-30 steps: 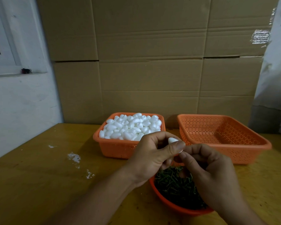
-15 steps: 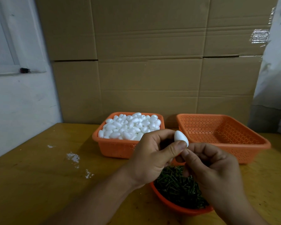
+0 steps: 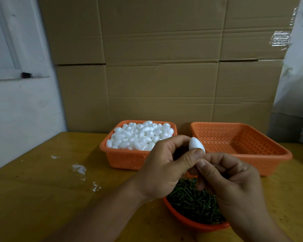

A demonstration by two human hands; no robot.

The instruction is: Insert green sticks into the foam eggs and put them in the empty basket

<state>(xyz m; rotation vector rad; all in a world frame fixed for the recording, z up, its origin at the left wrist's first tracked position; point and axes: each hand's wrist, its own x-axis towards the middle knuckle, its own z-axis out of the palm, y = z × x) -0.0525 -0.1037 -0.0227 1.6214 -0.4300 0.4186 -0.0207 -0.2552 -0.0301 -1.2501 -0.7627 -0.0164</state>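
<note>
Foam egg (image 3: 196,145) pinched at left hand (image 3: 164,169) fingertips, poking above the thumb. Right hand (image 3: 233,182) curled just below; stick between its fingers hidden, grip unclear.

Two hands work a white foam egg over three orange containers on a yellow-brown tabletop (image 3: 42,198).

The left hand (image 3: 166,169) pinches the foam egg (image 3: 196,144) between thumb and curled fingers, narrow end down; the right hand (image 3: 233,186) meets it from below with fingers curled, thumb tip touching the left thumb, and whatever it pinches is hidden. Beneath them sits an orange bowl (image 3: 185,220) heaped with green sticks (image 3: 191,201). Behind on the left, an orange basket (image 3: 122,159) is piled with foam eggs (image 3: 140,135); just beside it on the right stands a perforated empty basket (image 3: 241,142). Cardboard boxes (image 3: 161,67) stand behind, and white flecks (image 3: 79,169) dot the wood at left.
</note>
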